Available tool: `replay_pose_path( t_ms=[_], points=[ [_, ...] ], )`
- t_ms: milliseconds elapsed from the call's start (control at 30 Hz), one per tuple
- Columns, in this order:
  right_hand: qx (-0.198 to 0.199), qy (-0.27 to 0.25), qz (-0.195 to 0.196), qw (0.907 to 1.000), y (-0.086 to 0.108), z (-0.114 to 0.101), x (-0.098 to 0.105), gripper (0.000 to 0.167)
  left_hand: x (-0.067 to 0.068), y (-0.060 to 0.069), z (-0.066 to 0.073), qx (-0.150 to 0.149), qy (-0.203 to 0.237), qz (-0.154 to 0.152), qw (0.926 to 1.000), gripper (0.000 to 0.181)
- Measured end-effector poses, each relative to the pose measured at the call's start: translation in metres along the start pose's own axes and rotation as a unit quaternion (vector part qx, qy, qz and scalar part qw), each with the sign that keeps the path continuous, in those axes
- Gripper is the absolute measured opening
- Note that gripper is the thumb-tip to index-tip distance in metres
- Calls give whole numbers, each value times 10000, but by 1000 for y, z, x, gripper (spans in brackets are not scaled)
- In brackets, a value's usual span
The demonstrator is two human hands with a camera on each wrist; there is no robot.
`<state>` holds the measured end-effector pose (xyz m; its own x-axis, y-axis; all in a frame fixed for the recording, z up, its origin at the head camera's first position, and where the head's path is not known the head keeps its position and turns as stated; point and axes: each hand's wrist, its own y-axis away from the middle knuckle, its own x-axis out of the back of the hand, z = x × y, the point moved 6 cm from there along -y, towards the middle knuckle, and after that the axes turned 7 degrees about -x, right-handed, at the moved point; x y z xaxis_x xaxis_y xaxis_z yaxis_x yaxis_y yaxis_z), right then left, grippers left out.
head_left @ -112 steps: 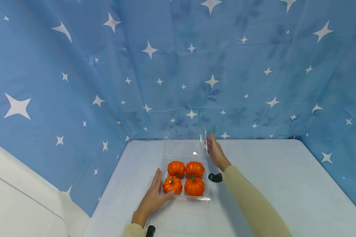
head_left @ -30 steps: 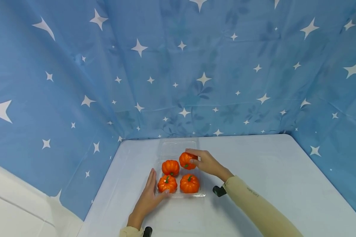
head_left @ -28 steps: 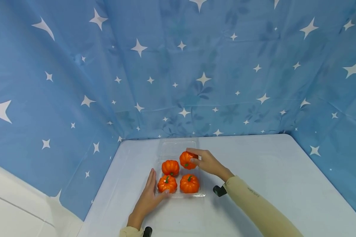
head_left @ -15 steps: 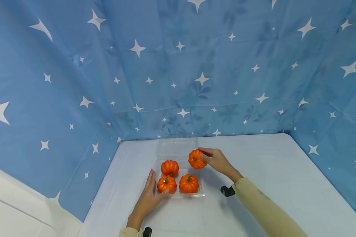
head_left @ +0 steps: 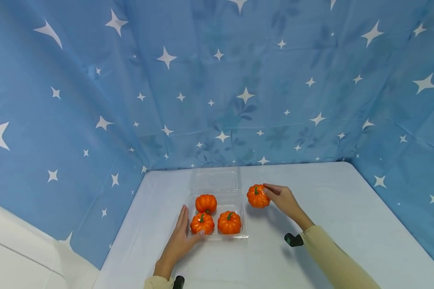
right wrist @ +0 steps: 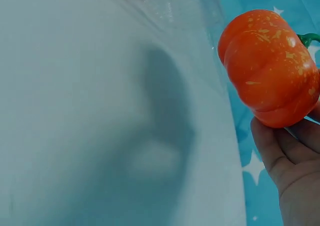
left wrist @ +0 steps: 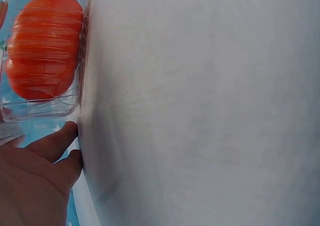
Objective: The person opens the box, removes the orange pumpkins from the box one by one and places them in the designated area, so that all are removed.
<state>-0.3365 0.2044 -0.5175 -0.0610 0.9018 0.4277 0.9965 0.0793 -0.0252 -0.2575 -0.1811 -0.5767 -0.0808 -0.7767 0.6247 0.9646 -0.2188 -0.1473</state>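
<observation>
My right hand (head_left: 285, 200) grips a small orange toy pumpkin (head_left: 257, 196) with a green stem, held above the table to the right of a clear plastic box (head_left: 243, 208). In the right wrist view the fingers are on one side of this pumpkin (right wrist: 265, 66), which shows yellow flecks. Three more pumpkins sit in the box: one at the back left (head_left: 205, 204), one at the front left (head_left: 202, 223) and one at the front right (head_left: 229, 222). My left hand (head_left: 179, 241) rests with straight fingers along the box's left side, thumb at its front left corner.
The box's hinged clear lid (head_left: 216, 180) lies folded back behind it on the white table (head_left: 311, 192). A blue star-patterned curtain (head_left: 217, 80) hangs behind the table and at both sides. Each wrist wears a small dark camera (head_left: 293, 240).
The back right pumpkin has been lifted out of the box and carried to the right by my right hand. Earlier, the lid went from upright to lying back. My left hand stays by the box.
</observation>
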Motion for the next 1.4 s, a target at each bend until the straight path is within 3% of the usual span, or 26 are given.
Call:
replay_pose_path(
  t_ms=[300, 700, 1067, 1400],
  points=[
    [-540, -189, 186, 9982, 4, 30, -1, 50, 0, 3, -2, 5, 95, 54, 9999, 117],
    [-1035, -416, 332, 9932, 4, 51, -14, 49, -2, 0, 0, -115, 54, 59, 9999, 116],
    [-790, -373, 1002, 9911, 1, 52, -19, 44, 0, -1, 3, -212, 114, 113, 9996, 115],
    [-803, -354, 1177, 9892, 3, 57, -25, 45, 0, -1, 0, -168, 130, 117, 9997, 115]
  ],
)
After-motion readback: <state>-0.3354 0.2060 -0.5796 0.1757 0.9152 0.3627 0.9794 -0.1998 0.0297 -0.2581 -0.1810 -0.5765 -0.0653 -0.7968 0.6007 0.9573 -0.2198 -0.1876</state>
